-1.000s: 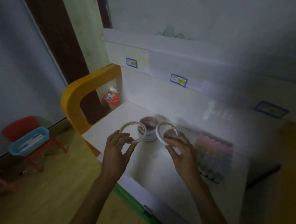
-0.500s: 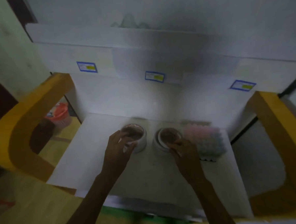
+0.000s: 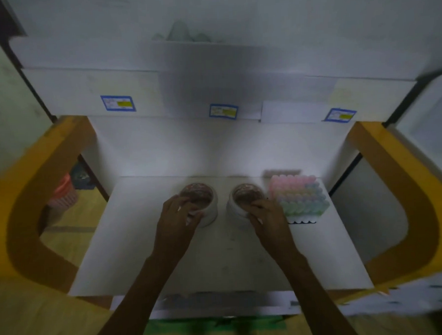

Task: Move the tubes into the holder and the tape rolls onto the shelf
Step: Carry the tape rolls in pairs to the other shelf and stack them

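Two stacks of white tape rolls stand side by side on the white shelf, the left stack and the right stack. My left hand rests on the near rim of the left stack, fingers curled on its top roll. On the near rim of the right stack lies my right hand, fingers on the top roll. Just right of the stacks stands the holder, full of pastel tubes in pink, yellow, blue and green rows.
Yellow curved side panels frame the shelf on both sides. Above is a white upper shelf with blue-edged labels. An orange basket sits on the wooden floor at the left.
Both hands carried a tape roll each down from the air onto the two stacks. The view swung left to face the shelf squarely.
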Tool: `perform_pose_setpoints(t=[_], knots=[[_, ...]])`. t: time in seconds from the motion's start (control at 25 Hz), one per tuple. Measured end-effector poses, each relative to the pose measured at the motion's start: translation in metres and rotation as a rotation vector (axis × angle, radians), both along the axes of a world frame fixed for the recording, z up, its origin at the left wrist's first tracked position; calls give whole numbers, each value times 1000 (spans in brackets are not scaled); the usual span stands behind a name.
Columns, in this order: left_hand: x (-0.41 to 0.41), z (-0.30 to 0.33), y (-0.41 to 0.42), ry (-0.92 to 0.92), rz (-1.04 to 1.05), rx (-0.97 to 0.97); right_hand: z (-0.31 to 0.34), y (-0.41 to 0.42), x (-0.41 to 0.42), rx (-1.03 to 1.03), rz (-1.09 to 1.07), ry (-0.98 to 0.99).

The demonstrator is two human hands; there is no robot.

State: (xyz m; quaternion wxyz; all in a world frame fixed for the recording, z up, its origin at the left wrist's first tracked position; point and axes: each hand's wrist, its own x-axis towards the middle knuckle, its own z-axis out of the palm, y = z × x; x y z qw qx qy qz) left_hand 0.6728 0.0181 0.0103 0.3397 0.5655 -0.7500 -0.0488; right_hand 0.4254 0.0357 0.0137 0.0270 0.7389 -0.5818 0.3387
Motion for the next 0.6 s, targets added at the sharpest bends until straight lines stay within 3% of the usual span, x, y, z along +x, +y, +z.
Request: perform_pose_setpoints(t=[0.28, 0.6], knots=[[-31, 50, 12, -20, -138, -63, 38, 25, -24, 59, 36, -110], [-173, 97, 53, 68, -553, -92, 98, 125, -130, -34, -286, -60]])
